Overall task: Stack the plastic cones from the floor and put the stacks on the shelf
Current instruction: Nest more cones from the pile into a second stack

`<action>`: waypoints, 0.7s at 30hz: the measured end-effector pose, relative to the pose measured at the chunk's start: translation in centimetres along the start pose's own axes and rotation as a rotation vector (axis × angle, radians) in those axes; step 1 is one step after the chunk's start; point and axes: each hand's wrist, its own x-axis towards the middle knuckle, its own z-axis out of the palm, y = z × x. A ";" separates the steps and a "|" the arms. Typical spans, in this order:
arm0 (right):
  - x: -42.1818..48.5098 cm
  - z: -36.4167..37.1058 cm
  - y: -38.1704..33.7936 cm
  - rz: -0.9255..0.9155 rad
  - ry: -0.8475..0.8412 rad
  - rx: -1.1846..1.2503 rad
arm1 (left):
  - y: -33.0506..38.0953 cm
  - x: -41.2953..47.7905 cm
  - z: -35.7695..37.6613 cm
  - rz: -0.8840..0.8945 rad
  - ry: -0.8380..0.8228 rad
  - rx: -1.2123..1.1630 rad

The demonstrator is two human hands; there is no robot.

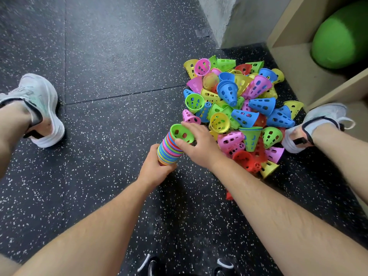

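Right hand [199, 146] curls its fingers round a green cone [182, 133], setting it on top of the multicoloured stack [169, 149], whose lower end the left hand [154, 166] grips. One stack looks well grown, but a big pile of loose cones [235, 104] lies on the floor [99, 76] at two o'clock. The shelf [294, 62] beyond shows no stack.
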 end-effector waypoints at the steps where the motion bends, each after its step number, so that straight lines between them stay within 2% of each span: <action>1: -0.4 0.4 0.1 0.020 -0.049 0.010 | 0.0 0.0 0.0 0.002 -0.002 -0.004; 4: -1.0 0.9 0.6 0.070 -0.074 0.036 | 0.2 -0.2 -0.1 -0.007 -0.011 -0.003; 8: -1.0 0.2 0.8 0.017 -0.043 0.005 | 0.7 -0.2 0.1 -0.020 -0.001 0.017; 12: -1.0 -0.7 2.3 -0.044 0.304 -0.142 | 1.7 0.1 1.2 0.005 0.023 0.017; 15: -0.6 -1.5 3.9 0.051 0.468 -0.313 | 2.8 0.5 2.3 0.030 0.023 0.019; 19: 1.2 -3.0 5.4 0.169 0.461 -0.398 | 3.6 1.7 2.6 0.042 0.010 0.043; 21: 2.3 -3.5 5.8 0.243 0.361 -0.441 | 4.0 2.6 2.2 0.039 0.016 0.066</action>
